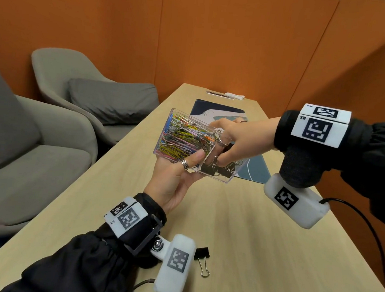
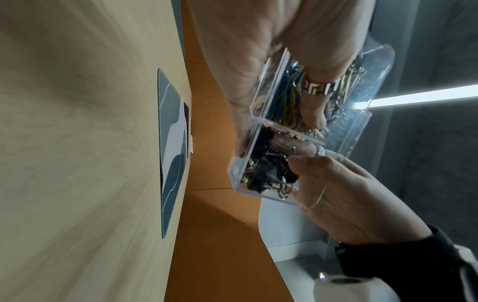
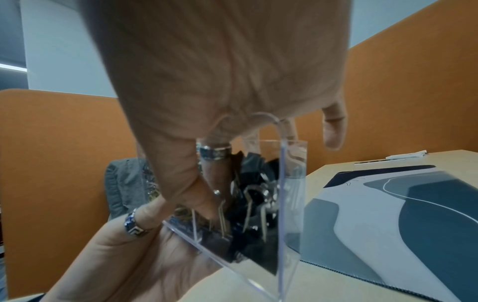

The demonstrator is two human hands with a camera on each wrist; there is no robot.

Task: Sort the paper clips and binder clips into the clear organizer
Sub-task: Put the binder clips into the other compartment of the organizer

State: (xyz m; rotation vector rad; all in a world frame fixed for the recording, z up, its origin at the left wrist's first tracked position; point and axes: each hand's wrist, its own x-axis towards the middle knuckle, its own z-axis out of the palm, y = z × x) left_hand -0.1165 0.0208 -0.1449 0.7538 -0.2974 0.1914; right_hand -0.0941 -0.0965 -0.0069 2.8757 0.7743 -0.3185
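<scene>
The left hand point(image 1: 172, 179) holds the clear organizer point(image 1: 227, 179) lifted off the tabletop point(image 1: 237, 241), palm under its near end and the ringed thumb curled over the wall at about 7 o'clock of the box. The right hand point(image 1: 235, 140) comes in from 3 o'clock with its fingers curled down into the nearer compartment, among the black binder clips point(image 1: 217, 168); whether it is pinching one or only pressing them down I cannot tell. The farther compartment, toward 11 o'clock, is packed with coloured paper clips point(image 1: 182, 140). Judging by this, the sort is nearly done: both kinds sit on their own sides of the divider, and the only stray I can see is one loose binder clip point(image 1: 201, 258) on the tabletop at 6 o'clock, just beside the left wrist camera, which is left to go in. A patterned mat point(image 1: 257, 171) lies under and beyond the box toward 12 o'clock, and grey armchairs point(image 1: 60, 82) stand off the tabletop at 9 o'clock. Only the head view shows the stray clip and the fullness of the paper clip side; the right wrist view shows the fingers buried among the black clips behind the clear wall, and the left wrist view shows the divider between the two loads.
</scene>
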